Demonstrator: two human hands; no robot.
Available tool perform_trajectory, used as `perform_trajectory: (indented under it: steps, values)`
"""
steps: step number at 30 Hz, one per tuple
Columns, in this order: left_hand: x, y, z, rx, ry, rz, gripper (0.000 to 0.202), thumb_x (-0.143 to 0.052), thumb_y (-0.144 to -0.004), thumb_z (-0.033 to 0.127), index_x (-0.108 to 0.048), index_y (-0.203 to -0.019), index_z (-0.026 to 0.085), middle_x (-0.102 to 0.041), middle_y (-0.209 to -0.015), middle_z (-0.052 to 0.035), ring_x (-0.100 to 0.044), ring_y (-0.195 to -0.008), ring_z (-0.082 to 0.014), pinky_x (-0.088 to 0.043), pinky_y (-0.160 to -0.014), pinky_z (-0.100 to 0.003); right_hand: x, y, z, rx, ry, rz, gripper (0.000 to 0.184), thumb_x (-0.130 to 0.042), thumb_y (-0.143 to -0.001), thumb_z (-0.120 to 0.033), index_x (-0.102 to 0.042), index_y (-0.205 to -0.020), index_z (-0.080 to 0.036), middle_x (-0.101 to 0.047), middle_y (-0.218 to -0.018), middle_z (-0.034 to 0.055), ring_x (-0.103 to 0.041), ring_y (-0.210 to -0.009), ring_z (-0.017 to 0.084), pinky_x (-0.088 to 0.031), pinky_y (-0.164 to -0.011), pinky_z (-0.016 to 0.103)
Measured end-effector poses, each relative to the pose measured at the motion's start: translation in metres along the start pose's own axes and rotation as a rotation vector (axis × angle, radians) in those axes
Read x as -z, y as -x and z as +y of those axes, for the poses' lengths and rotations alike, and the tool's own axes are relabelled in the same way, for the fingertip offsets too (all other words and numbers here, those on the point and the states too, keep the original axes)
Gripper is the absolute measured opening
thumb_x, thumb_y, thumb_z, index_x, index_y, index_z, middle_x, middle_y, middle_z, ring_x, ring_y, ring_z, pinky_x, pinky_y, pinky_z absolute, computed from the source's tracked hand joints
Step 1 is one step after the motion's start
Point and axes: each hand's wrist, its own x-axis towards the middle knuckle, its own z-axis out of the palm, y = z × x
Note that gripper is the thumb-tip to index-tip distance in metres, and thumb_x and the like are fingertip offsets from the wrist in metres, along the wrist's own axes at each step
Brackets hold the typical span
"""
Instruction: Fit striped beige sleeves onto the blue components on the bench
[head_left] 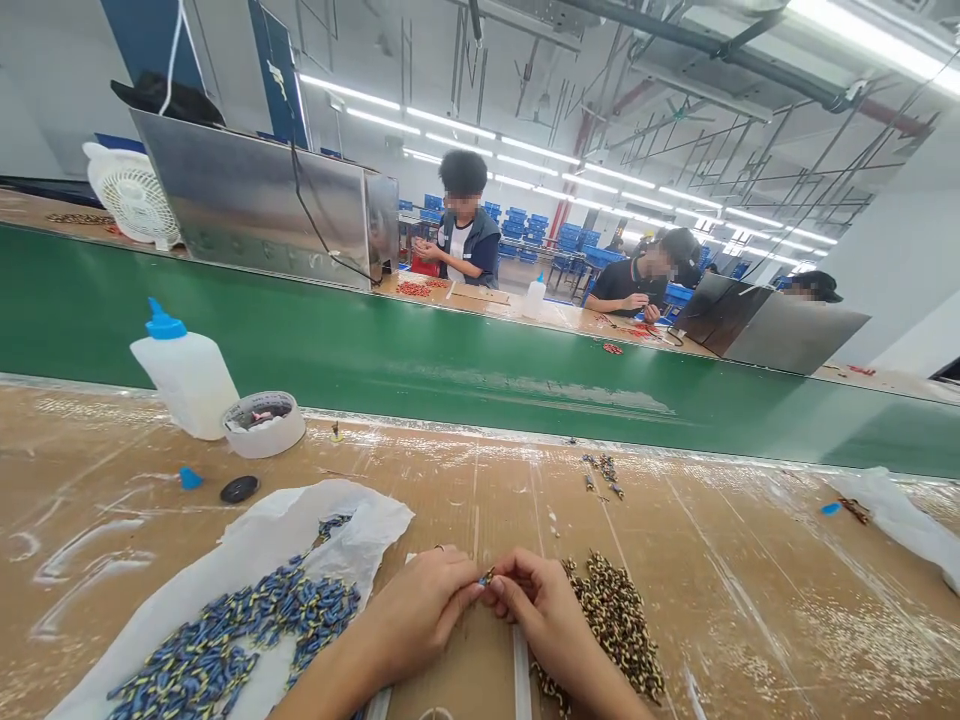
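Between their fingertips, my left hand (427,608) and my right hand (538,605) pinch a tiny blue-and-gold piece (486,577). The fingers of both hands are closed and mostly cover it. Beside my left forearm, many small blue-and-yellow pieces (225,640) lie spread on a sheet of white paper (360,505). A heap of small brown-and-gold pieces (619,620) is right of my right hand, partly hidden by it. Beyond that heap sits a small group of blue-and-gold pieces (604,472) on the brown tabletop (720,570).
A white squeeze bottle (187,380) with a blue cap stands beside a tape roll (264,424). Nearby are a black disc (240,489) and a blue cap (190,478). A green conveyor belt (420,370) crosses ahead; co-workers sit beyond it. Crumpled white plastic (907,515) lies far right.
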Motion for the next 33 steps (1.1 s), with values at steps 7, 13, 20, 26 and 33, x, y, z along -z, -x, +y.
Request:
perform_trajectory:
  steps: [7, 13, 20, 26, 33]
  values:
    - [-0.0006, 0.0020, 0.0006, -0.009, 0.005, -0.006, 0.027, -0.036, -0.097, 0.024, -0.059, -0.085, 0.019, -0.060, -0.085, -0.0033, -0.054, -0.081, -0.0183, -0.035, -0.072, -0.028, 0.0024, 0.0010, -0.0010, -0.016, 0.029, -0.022, 0.031, -0.058, -0.088, -0.047, -0.064, -0.081, -0.017, -0.067, -0.072, 0.0034, -0.059, -0.063, 0.015, -0.044, -0.059, 0.024]
    - [-0.0013, 0.0016, -0.0019, -0.024, 0.022, 0.000, 0.024, -0.038, -0.097, 0.024, -0.057, -0.083, 0.019, -0.060, -0.084, -0.0017, -0.053, -0.080, -0.0166, -0.033, -0.071, -0.026, 0.0054, 0.0013, -0.0029, 0.003, 0.085, -0.049, 0.029, -0.057, -0.090, -0.042, -0.065, -0.083, -0.015, -0.063, -0.070, 0.0028, -0.057, -0.064, 0.015, -0.043, -0.059, 0.023]
    - [-0.0014, 0.0036, -0.0009, -0.020, 0.030, 0.000, 0.024, -0.038, -0.098, 0.024, -0.060, -0.087, 0.021, -0.061, -0.085, -0.0009, -0.054, -0.082, -0.0163, -0.033, -0.073, -0.026, 0.0038, 0.0027, 0.0035, 0.015, 0.092, -0.048, 0.027, -0.056, -0.091, -0.040, -0.063, -0.083, -0.015, -0.066, -0.073, 0.0045, -0.058, -0.065, 0.015, -0.043, -0.059, 0.024]
    - [-0.0080, 0.0030, -0.0053, 0.001, 0.037, 0.013, 0.025, -0.040, -0.096, 0.020, -0.062, -0.085, 0.020, -0.062, -0.086, -0.0014, -0.055, -0.084, -0.0162, -0.035, -0.076, -0.026, -0.0006, 0.0020, 0.0033, 0.070, 0.155, -0.052, 0.025, -0.051, -0.094, -0.036, -0.056, -0.078, -0.018, -0.066, -0.071, 0.0041, -0.060, -0.066, 0.016, -0.044, -0.061, 0.024]
    - [-0.0099, -0.0024, -0.0006, 0.102, -0.032, 0.014, 0.023, -0.043, -0.091, 0.017, -0.063, -0.080, 0.019, -0.062, -0.083, -0.0036, -0.056, -0.083, -0.0187, -0.036, -0.073, -0.028, -0.0002, -0.0040, 0.0013, 0.096, 0.264, -0.080, 0.020, -0.048, -0.094, -0.027, -0.052, -0.076, -0.019, -0.064, -0.066, 0.0015, -0.057, -0.062, 0.015, -0.040, -0.059, 0.023]
